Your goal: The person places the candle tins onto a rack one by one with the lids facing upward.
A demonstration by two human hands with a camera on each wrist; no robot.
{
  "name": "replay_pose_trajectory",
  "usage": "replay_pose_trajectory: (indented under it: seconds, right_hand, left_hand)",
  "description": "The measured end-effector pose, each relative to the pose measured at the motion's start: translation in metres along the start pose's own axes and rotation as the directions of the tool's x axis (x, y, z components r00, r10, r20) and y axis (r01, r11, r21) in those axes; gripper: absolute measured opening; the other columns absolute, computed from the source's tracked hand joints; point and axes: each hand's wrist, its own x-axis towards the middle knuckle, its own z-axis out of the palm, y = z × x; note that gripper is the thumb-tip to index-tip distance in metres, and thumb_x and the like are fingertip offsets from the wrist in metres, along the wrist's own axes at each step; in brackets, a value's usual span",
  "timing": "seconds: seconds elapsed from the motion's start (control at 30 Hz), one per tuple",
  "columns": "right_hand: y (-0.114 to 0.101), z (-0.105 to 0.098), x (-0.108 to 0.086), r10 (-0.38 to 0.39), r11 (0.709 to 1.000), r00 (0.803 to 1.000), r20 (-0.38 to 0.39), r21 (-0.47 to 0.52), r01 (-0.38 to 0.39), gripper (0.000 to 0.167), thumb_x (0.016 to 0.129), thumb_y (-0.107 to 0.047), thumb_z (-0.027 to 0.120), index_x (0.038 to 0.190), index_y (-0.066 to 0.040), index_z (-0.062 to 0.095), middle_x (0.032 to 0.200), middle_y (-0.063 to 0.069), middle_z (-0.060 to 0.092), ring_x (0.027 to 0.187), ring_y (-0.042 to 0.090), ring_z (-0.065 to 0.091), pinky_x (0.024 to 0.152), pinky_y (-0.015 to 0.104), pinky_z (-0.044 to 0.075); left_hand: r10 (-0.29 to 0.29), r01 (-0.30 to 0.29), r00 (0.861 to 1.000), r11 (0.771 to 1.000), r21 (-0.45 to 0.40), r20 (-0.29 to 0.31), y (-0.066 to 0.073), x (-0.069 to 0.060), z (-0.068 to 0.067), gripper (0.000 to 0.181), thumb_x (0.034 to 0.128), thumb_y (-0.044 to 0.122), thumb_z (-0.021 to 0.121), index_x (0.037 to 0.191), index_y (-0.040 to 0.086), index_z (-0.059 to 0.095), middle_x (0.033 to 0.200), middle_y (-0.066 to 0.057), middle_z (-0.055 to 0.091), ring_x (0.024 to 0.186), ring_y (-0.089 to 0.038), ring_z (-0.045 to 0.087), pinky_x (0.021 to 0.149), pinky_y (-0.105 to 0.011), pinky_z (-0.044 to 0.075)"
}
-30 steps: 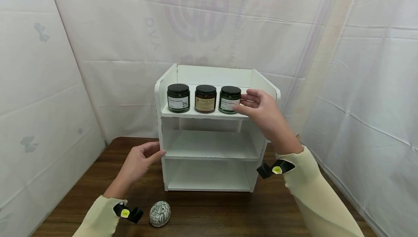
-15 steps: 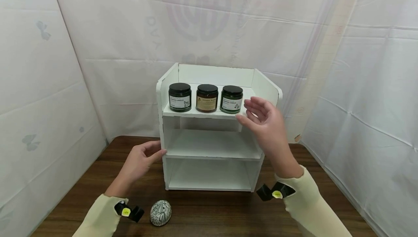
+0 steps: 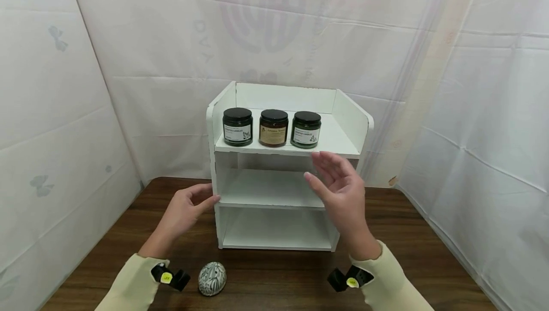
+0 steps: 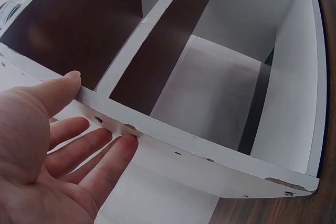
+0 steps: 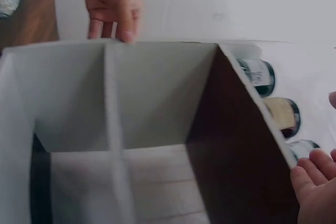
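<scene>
A small white tiered shelf (image 3: 274, 205) stands on the table. On its top tier, three scented candle jars with black lids stand in a row: a green jar (image 3: 238, 127), an amber jar (image 3: 273, 128) and another green jar (image 3: 306, 130). My left hand (image 3: 184, 211) holds the shelf's left side panel, thumb at the front edge and fingertips (image 4: 126, 142) against the outer face. In front of the top board's right part, my right hand (image 3: 343, 194) hovers with fingers spread and slightly bent, holding nothing and apart from the jars.
A patterned black-and-white egg-shaped object (image 3: 212, 278) lies on the brown wooden table (image 3: 274, 282) before the shelf's left front. White cloth (image 3: 171, 63) hangs behind and on both sides. Two lower tiers open to the front.
My right hand has let go of the right green jar and drawn down toward me. The jars stay in their row, and my left hand keeps its place on the shelf.
</scene>
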Motion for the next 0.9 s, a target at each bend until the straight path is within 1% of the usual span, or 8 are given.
replay_pose_trajectory:
  seconds: [0.17, 0.27, 0.4, 0.5, 0.67, 0.73, 0.83, 0.9]
  right_hand:
    - [0.015, 0.007, -0.015, -0.039, 0.999, 0.999, 0.019, -0.003, 0.039, 0.049, 0.085, 0.011, 0.076, 0.131, 0.003, 0.059, 0.131, 0.021, 0.065, 0.125, 0.023, 0.065, 0.105, 0.031, 0.050]
    - [0.027, 0.012, -0.024, -0.052, 0.999, 0.998, 0.033, 0.000, 0.052, 0.047, 0.085, 0.011, 0.076, 0.128, 0.005, 0.060, 0.129, 0.025, 0.066, 0.124, 0.023, 0.065, 0.105, 0.031, 0.051]
    - [0.042, 0.020, -0.037, -0.044, 0.999, 0.997, 0.064, -0.004, 0.045, 0.044, 0.085, 0.010, 0.076, 0.126, 0.005, 0.061, 0.127, 0.022, 0.068, 0.124, 0.023, 0.066, 0.105, 0.031, 0.051]
    - [0.052, 0.026, -0.047, -0.023, 1.000, 0.996, 0.083, -0.002, 0.023, 0.043, 0.085, 0.009, 0.077, 0.125, 0.003, 0.062, 0.127, 0.019, 0.069, 0.123, 0.023, 0.066, 0.105, 0.031, 0.051]
    - [0.067, 0.037, -0.066, 0.038, 0.999, 0.992, 0.119, 0.026, -0.041, 0.040, 0.087, 0.006, 0.077, 0.125, 0.005, 0.063, 0.128, 0.030, 0.065, 0.122, 0.026, 0.067, 0.103, 0.032, 0.053]
    - [0.073, 0.042, -0.073, 0.065, 0.997, 0.989, 0.134, 0.041, -0.071, 0.040, 0.087, 0.004, 0.077, 0.125, 0.004, 0.063, 0.128, 0.031, 0.065, 0.122, 0.029, 0.067, 0.103, 0.034, 0.053]
    - [0.079, 0.049, -0.082, 0.113, 0.991, 0.981, 0.160, 0.051, -0.123, 0.040, 0.088, 0.000, 0.078, 0.125, 0.001, 0.064, 0.128, 0.026, 0.066, 0.122, 0.034, 0.066, 0.102, 0.036, 0.053]
    - [0.082, 0.053, -0.088, 0.156, 0.984, 0.970, 0.185, 0.051, -0.168, 0.040, 0.088, -0.002, 0.079, 0.126, 0.000, 0.064, 0.129, 0.021, 0.068, 0.122, 0.037, 0.065, 0.103, 0.039, 0.053]
  left_hand:
    - [0.001, -0.001, 1.000, 1.000, 0.017, -0.009, 0.002, 0.000, 0.000, 0.056, 0.0942, 0.047, 0.073, 0.136, 0.010, 0.065, 0.132, -0.012, 0.070, 0.108, -0.025, 0.070, 0.080, -0.028, 0.055]
    - [0.004, -0.003, 1.000, 1.000, 0.024, -0.010, 0.002, 0.000, 0.000, 0.057, 0.0939, 0.047, 0.073, 0.136, 0.010, 0.065, 0.132, -0.012, 0.070, 0.108, -0.026, 0.069, 0.079, -0.028, 0.055]
    - [0.010, -0.010, 1.000, 1.000, 0.028, -0.014, 0.002, 0.000, 0.001, 0.056, 0.0940, 0.046, 0.074, 0.136, 0.009, 0.066, 0.130, -0.012, 0.071, 0.108, -0.025, 0.069, 0.079, -0.027, 0.055]
    - [0.016, -0.016, 1.000, 1.000, 0.027, -0.019, 0.002, -0.001, 0.001, 0.056, 0.0939, 0.046, 0.074, 0.135, 0.009, 0.066, 0.129, -0.012, 0.071, 0.107, -0.024, 0.070, 0.078, -0.027, 0.055]
    - [0.018, -0.017, 1.000, 1.000, 0.022, -0.016, 0.002, -0.002, 0.002, 0.055, 0.0942, 0.045, 0.073, 0.135, 0.009, 0.066, 0.130, -0.012, 0.071, 0.107, -0.024, 0.069, 0.078, -0.026, 0.055]
    - [0.015, -0.015, 1.000, 1.000, 0.020, -0.015, 0.003, -0.002, 0.002, 0.056, 0.0940, 0.046, 0.073, 0.135, 0.010, 0.066, 0.131, -0.012, 0.070, 0.108, -0.024, 0.069, 0.078, -0.026, 0.055]
    - [0.013, -0.013, 1.000, 1.000, 0.014, -0.023, 0.003, -0.002, 0.002, 0.055, 0.0937, 0.046, 0.074, 0.135, 0.010, 0.066, 0.131, -0.012, 0.070, 0.107, -0.024, 0.069, 0.078, -0.026, 0.055]
    - [0.015, -0.015, 0.999, 1.000, 0.009, -0.030, 0.003, -0.002, 0.002, 0.054, 0.0939, 0.044, 0.074, 0.135, 0.010, 0.067, 0.129, -0.012, 0.071, 0.107, -0.024, 0.070, 0.077, -0.025, 0.055]
